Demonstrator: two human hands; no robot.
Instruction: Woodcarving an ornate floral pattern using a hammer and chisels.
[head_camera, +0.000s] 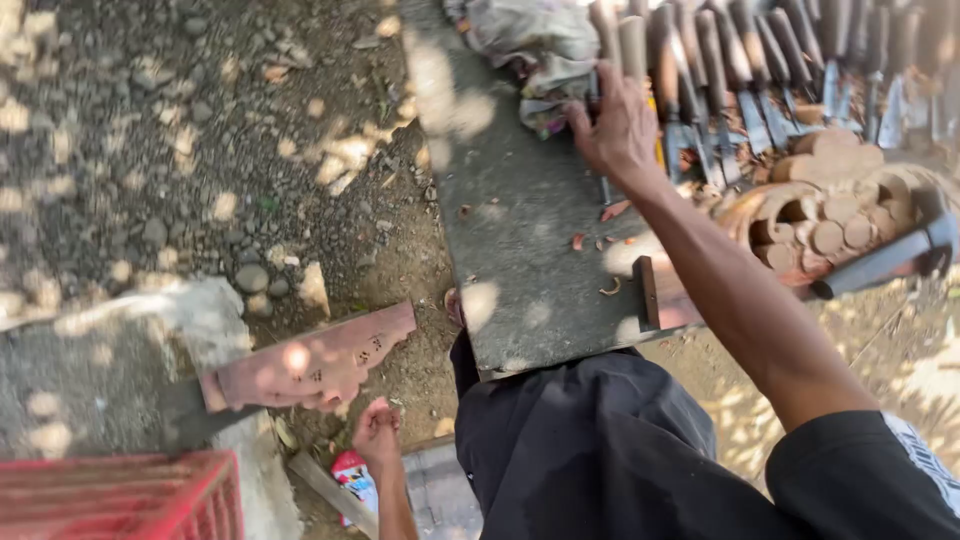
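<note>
My right hand (615, 125) reaches forward over the grey board (510, 230) to the left end of a row of wood-handled chisels (740, 70). Its fingers curl around one chisel (632, 45), whose blade shows below the hand. My left hand (376, 432) hangs low near the ground by my black-clad lap, fingers closed, with nothing visible in it. It is just above a small red and white packet (352, 478). A round carved wooden piece (830, 215) lies right of my right forearm.
A dark hammer-like tool (885, 258) leans by the carving. Crumpled cloth (530, 40) lies at the board's far end. A reddish carved plank (310, 365) rests on a concrete block (130, 350). A red crate (120, 495) sits at the bottom left; gravel covers the ground.
</note>
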